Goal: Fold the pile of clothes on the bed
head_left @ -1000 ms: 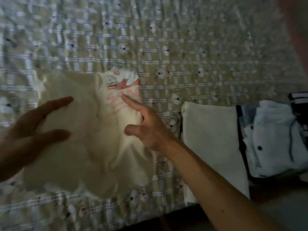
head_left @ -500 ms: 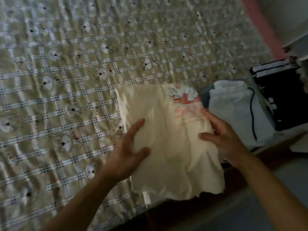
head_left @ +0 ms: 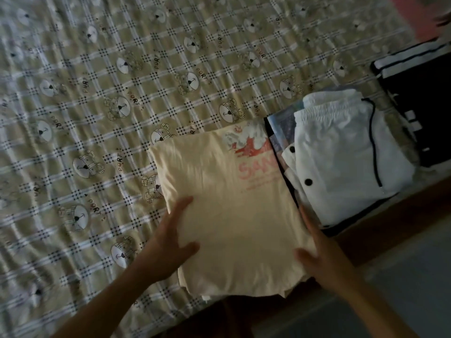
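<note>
On the bed, a checked sheet printed with small bears is covering the whole surface. Near its lower right edge a folded cream T-shirt with a red print is lying flat, its near end reaching the edge of the bed. Just beside it on the right, a folded white garment with a dark drawstring and dark buttons is sitting on top of a stack of other folded clothes, and a folded black garment with white stripes is lying further right. The left hand is resting open on the T-shirt's left edge, fingers spread, thumb lying on the cloth. The right hand is pressing flat against the T-shirt's right edge, fingers straight, between it and the white garment.
</note>
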Motion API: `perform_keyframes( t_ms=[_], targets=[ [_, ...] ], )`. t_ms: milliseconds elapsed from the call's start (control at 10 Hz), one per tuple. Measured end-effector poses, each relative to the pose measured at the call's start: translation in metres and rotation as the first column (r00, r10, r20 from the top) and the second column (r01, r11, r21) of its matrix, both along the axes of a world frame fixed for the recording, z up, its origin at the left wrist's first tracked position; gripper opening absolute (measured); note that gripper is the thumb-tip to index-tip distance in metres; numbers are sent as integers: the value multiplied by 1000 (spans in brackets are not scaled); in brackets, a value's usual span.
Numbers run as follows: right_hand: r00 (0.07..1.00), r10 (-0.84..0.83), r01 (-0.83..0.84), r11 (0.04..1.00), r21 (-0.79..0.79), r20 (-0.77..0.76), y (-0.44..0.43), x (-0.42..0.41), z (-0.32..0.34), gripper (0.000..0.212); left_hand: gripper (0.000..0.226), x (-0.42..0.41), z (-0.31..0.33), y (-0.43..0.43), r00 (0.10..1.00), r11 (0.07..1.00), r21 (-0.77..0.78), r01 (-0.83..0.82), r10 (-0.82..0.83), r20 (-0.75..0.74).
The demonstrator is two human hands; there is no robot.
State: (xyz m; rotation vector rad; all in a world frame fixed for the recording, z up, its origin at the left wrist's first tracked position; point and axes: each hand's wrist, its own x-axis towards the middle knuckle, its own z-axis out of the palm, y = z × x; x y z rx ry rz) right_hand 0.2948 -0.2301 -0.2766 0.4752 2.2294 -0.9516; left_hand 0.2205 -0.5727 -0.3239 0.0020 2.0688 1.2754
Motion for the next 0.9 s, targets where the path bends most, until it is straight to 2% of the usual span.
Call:
perform_keyframes(
  t_ms=[100,200,300,400,500,700,800,900],
  targets=[
    [916,234,-346,871,348,325,-15,-10,19,91,93,-5,12,14,972,925,-374,-66,-25,-234],
    [941,331,-313,757,574,78,-42,-44,36,71,85,-27,28,40,853,833,-513,-206,-103,-511],
    [827,319,-118,904,411,-463,-74,-77,13,67,77,-54,20,72,746,849,-525,-58,-312,-588],
    [762,458,-234,855,464,-459,-85,-110,-40,72,82,-79,-15,81,726,763,-645,33,-462,-510],
    [769,525,-281,791,543,-366,-74,-114,-87,76,89,-92,-46,64,763,697,-715,51,-489,-423],
    [787,545,-333,770,544,-290,-74,-116,-96,79,93,-96,-46,53,775,693,-710,125,-515,-366],
    [845,507,-383,798,466,-173,-74,-126,-75,82,92,-92,-17,51,844,789,-608,88,-384,-375],
    [925,341,-295,922,251,-169,-94,-132,-31,96,89,-79,40,42,870,905,-411,-108,-114,-479]
  ],
)
